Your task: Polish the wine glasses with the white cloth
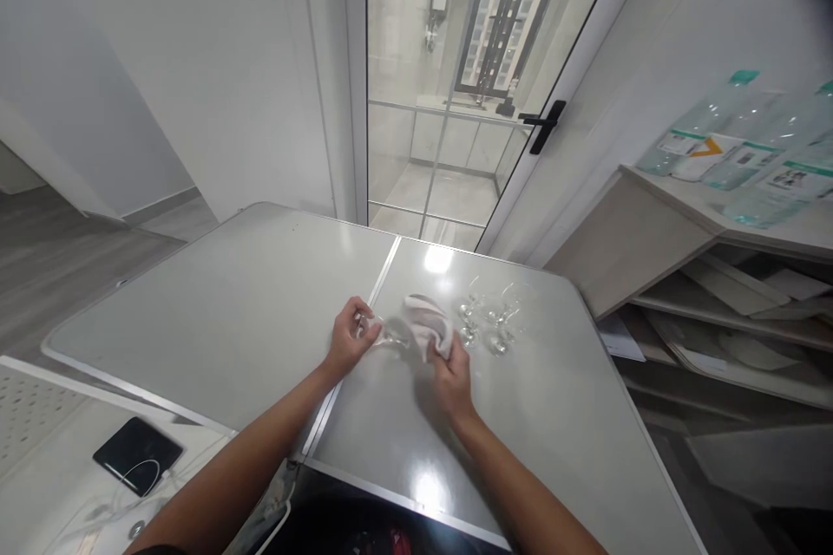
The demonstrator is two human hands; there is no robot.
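My left hand point(350, 340) is closed around one end of a clear stemmed glass point(394, 332), which lies sideways above the table's middle seam. The other end of the glass points toward a white cloth point(429, 323) with darker stripes. That cloth is bunched in my right hand point(454, 375), its upper part folded over and slightly blurred. Whether cloth and glass touch is hard to tell. Just right of the cloth, several clear glasses point(498, 338) stand close together; their outlines are faint against the tabletop.
Under my hands is a grey folding table point(260, 295) with a metal edge. A shelf unit point(670, 221) at the right carries several plastic bottles point(709, 152). Behind the table is a glass door point(442, 147) with a black handle point(547, 126). A black device point(138, 455) with a cable lies lower left.
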